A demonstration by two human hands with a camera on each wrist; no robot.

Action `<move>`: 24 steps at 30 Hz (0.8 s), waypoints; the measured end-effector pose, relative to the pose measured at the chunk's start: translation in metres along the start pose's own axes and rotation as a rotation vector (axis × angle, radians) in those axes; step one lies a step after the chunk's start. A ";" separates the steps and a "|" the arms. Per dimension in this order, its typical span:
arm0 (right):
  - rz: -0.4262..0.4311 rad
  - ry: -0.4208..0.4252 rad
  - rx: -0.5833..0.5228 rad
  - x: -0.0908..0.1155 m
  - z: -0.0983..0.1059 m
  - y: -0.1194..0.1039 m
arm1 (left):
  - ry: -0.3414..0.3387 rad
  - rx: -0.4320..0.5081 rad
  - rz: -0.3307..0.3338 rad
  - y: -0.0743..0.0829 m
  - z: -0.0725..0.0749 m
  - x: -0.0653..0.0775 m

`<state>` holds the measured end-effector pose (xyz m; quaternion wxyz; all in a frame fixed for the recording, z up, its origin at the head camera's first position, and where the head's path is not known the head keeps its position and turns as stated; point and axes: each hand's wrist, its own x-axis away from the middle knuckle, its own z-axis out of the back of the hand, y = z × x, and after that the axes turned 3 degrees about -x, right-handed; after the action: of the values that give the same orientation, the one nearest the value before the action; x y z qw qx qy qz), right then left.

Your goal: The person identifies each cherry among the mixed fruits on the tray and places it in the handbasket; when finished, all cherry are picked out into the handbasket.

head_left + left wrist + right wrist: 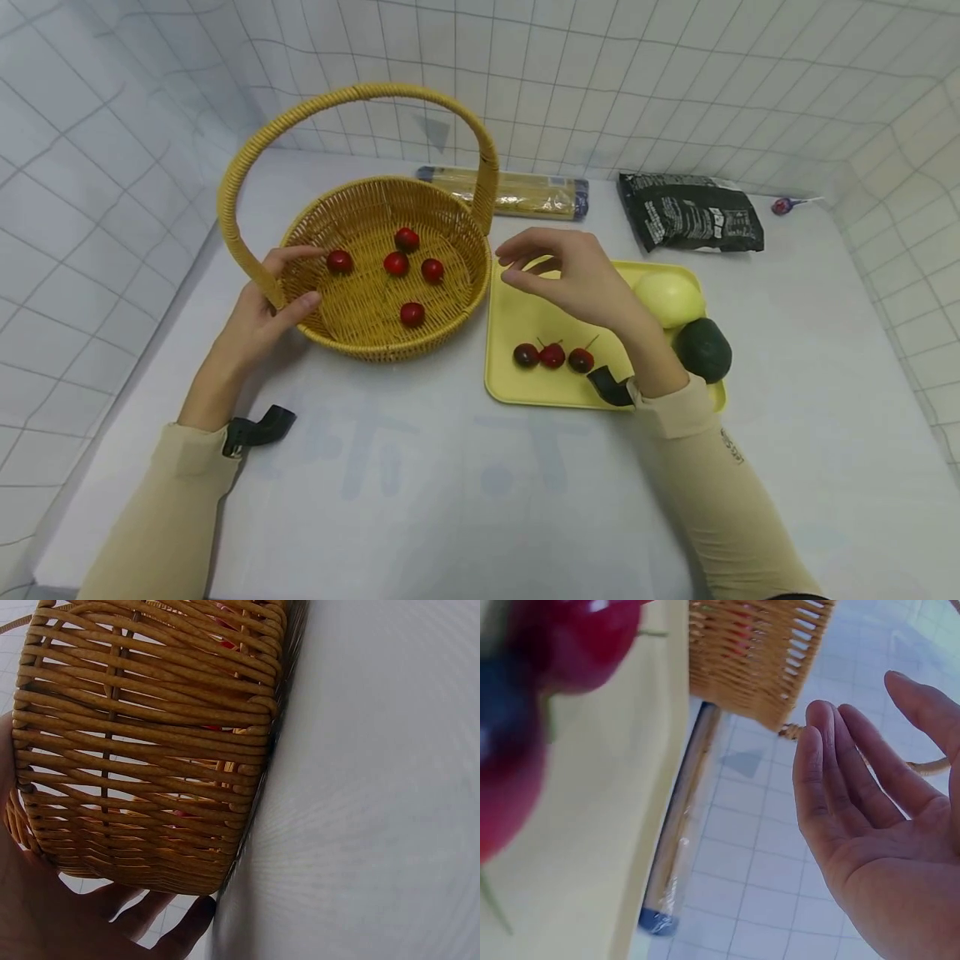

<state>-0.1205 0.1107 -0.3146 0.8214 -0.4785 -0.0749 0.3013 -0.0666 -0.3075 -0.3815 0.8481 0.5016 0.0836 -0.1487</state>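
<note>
My left hand [258, 312] holds the left side of a round wicker basket [390, 354] with a tall arched handle. Its thumb and a finger lap over the rim, and other fingers [180, 930] lie against the outer weave in the left wrist view. Several red cherries [396, 264] lie inside on the basket floor. Empty, with fingers loosely bent, my right hand [573, 271] hovers between the basket and a yellow tray [517, 312]; its palm faces the right wrist view. Three darker cherries [552, 356] with stems rest in a row on that tray.
A pale yellow-green fruit [670, 300] and a dark green one [703, 350] sit at the tray's right end. Behind are a long clear packet [525, 193], a black pouch [693, 212] and a lollipop [783, 205]. Tiled walls border the white table.
</note>
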 end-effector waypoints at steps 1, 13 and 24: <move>-0.012 -0.006 0.003 0.002 0.001 0.002 | 0.002 0.002 0.001 0.000 0.000 0.000; -0.130 -0.348 -0.062 0.014 0.011 0.030 | 0.005 -0.005 -0.020 0.000 0.003 0.000; -0.161 -0.550 0.009 0.018 0.006 0.034 | 0.001 -0.002 -0.048 -0.004 0.000 0.000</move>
<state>-0.1228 0.1377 -0.3428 0.7935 -0.3676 -0.3314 0.3540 -0.0678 -0.3092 -0.3847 0.8449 0.4986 0.0963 -0.1684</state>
